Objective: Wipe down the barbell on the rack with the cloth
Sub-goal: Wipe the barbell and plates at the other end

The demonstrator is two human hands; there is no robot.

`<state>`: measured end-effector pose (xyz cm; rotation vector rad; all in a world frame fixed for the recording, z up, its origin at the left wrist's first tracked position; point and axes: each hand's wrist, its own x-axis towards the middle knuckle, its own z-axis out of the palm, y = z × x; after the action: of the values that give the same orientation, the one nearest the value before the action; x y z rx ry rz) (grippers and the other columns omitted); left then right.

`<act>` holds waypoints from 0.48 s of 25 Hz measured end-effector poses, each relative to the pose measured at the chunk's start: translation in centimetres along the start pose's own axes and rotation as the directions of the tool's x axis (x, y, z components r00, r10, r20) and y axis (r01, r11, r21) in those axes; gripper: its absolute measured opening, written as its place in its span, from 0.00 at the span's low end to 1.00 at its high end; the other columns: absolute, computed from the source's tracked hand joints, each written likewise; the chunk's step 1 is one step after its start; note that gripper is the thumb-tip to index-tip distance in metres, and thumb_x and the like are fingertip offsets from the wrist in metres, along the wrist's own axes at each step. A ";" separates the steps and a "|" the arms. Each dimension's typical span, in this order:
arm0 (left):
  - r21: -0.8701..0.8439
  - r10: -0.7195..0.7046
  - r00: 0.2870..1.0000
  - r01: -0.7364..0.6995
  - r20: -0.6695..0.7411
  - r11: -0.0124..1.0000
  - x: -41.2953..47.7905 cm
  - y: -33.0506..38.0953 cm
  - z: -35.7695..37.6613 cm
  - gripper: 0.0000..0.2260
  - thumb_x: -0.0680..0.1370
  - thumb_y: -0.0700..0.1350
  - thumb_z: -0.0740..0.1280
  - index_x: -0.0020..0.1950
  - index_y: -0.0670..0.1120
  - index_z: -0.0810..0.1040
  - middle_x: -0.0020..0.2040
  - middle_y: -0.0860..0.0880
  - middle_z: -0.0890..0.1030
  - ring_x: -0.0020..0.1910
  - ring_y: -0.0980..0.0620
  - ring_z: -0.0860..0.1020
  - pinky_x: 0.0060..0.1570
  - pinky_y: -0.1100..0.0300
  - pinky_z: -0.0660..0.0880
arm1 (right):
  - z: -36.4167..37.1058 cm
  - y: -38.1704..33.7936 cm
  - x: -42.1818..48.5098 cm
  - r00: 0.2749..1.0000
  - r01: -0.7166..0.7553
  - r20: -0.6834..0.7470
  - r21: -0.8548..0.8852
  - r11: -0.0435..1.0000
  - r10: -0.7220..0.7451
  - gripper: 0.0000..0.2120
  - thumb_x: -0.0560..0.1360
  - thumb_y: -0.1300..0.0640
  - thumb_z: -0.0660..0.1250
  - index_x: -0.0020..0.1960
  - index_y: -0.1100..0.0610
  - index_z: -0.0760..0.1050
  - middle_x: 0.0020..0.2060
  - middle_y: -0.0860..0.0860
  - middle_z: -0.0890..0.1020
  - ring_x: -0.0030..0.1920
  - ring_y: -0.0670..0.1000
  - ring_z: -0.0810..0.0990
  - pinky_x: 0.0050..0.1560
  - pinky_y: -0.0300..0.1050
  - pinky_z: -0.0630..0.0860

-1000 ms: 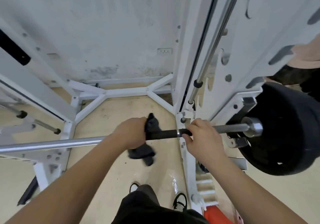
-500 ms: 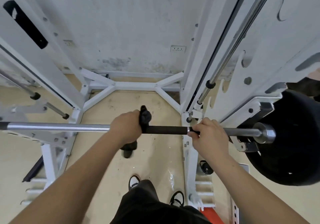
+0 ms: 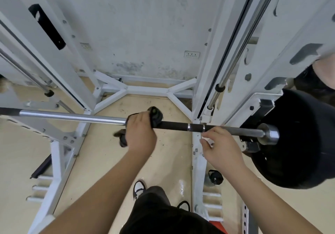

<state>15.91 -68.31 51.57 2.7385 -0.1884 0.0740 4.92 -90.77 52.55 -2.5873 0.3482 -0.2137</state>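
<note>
The barbell point(image 3: 72, 116) lies level across the white rack point(image 3: 206, 56), chrome on the left, dark and knurled in the middle. A black cloth point(image 3: 156, 117) is wrapped over the bar, its loose end hanging below. My left hand point(image 3: 140, 134) grips the cloth around the bar where the chrome meets the dark section. My right hand point(image 3: 223, 146) sits just below the bar beside the rack's right upright, with its fingers loosely curled and nothing in them.
A big black weight plate point(image 3: 299, 143) sits on the bar's right sleeve. A chrome guide rod point(image 3: 235, 52) runs up the right upright. White floor braces point(image 3: 145, 89) cross ahead, with storage pegs point(image 3: 212, 195) low on the right. Part of another person point(image 3: 324, 74) shows at the far right.
My left hand slid the cloth leftward along the bar, baring more of the dark knurled section. My right hand has let go of the bar and dropped just below it.
</note>
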 end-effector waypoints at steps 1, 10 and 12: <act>-0.025 0.048 0.999 -0.048 0.001 0.999 -0.4 1.8 1.1 0.18 0.70 0.32 0.63 0.57 0.44 0.79 0.50 0.45 0.83 0.52 0.39 0.78 0.52 0.49 0.71 | 0.1 -0.2 0.0 0.999 -0.006 0.031 0.005 1.000 0.006 0.09 0.75 0.55 0.72 0.54 0.53 0.84 0.50 0.45 0.81 0.55 0.50 0.78 0.48 0.52 0.80; 0.043 0.182 0.982 -0.184 0.058 0.982 -1.8 7.2 3.9 0.15 0.71 0.37 0.66 0.58 0.45 0.79 0.51 0.47 0.83 0.51 0.42 0.79 0.55 0.51 0.72 | -4.6 6.9 -3.0 0.980 -0.198 -0.077 -0.306 0.931 0.183 0.15 0.73 0.59 0.71 0.59 0.56 0.82 0.54 0.49 0.79 0.58 0.54 0.76 0.44 0.50 0.79; 0.019 0.404 0.908 -0.408 0.111 0.913 -3.3 11.4 5.8 0.22 0.69 0.35 0.68 0.63 0.45 0.78 0.60 0.45 0.83 0.58 0.42 0.78 0.63 0.50 0.71 | -4.7 7.8 -3.2 0.984 -0.175 -0.073 -0.267 0.948 0.161 0.16 0.73 0.64 0.69 0.60 0.55 0.81 0.55 0.47 0.79 0.58 0.53 0.76 0.39 0.46 0.78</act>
<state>11.14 -80.62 50.29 2.6996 -0.7950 0.0483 -0.70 -98.61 52.27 -2.8062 0.6559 -0.1812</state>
